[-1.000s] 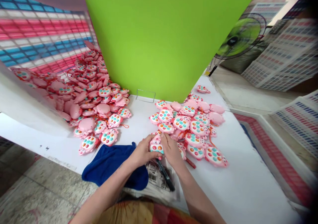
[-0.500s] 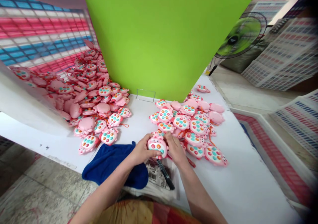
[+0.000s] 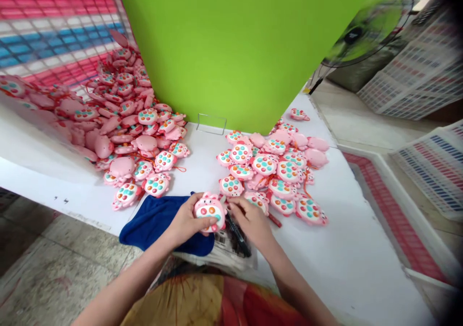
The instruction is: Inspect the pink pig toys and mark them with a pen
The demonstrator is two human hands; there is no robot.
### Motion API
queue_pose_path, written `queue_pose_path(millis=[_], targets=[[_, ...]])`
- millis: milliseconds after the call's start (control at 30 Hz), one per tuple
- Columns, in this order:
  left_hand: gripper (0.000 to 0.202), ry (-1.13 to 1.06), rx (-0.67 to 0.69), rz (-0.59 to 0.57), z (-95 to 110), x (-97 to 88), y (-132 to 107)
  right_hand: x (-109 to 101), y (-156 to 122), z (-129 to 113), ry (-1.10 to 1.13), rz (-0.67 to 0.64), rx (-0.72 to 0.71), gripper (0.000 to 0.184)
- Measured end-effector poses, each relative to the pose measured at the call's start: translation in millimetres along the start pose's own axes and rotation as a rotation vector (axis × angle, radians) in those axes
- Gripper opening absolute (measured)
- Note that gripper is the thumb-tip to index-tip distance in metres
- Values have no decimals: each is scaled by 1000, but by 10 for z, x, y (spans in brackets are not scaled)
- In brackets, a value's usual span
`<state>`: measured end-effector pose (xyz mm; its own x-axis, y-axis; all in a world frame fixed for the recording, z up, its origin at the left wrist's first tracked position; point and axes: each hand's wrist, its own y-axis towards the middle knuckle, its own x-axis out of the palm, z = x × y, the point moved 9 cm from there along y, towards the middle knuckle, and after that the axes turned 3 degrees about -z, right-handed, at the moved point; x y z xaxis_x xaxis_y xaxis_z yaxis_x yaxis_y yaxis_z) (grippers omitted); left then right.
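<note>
My left hand [image 3: 188, 221] grips a pink animal-shaped toy [image 3: 210, 211] with coloured round buttons on its white face, the thumb lying across the lower edge. Close to the toy's upper right side, the fingers of my right hand [image 3: 249, 218] are pinched together. A small greyish tip [image 3: 223, 199] shows between them and the toy; what it belongs to is hidden. A black marker pen [image 3: 238, 237] lies below the hands on a clear plastic bag with a printed label. Beside my left wrist, a dark blue cloth [image 3: 154, 224] is spread at the table edge.
A big heap of the same toys [image 3: 123, 145] spills from a white container at the left. More toys [image 3: 265, 164] lie in a group on the white table [image 3: 343, 249]. Behind them stands a tall green panel [image 3: 235, 51]. A fan [image 3: 365, 29] and plastic baskets [image 3: 415, 70] are at the right.
The toy has moved left in my left hand, while my right hand's fingers have come off its side and pinched. The view has tilted down slightly.
</note>
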<state>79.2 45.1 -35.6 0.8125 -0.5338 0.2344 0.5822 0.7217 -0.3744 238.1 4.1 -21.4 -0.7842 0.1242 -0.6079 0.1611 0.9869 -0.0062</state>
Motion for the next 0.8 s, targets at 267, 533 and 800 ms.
queue_pose_path(millis=[267,533,800], targets=[[74,-11,-109,136,-573,-167,-334,357,-240,129,-417,49,-93,26],[74,20,-139,128,-721,-253,-325,76,-220,170,-376,100,-74,27],[76,-26,-119,128,-751,-260,-344,68,-140,-40,-409,109,-216,22]])
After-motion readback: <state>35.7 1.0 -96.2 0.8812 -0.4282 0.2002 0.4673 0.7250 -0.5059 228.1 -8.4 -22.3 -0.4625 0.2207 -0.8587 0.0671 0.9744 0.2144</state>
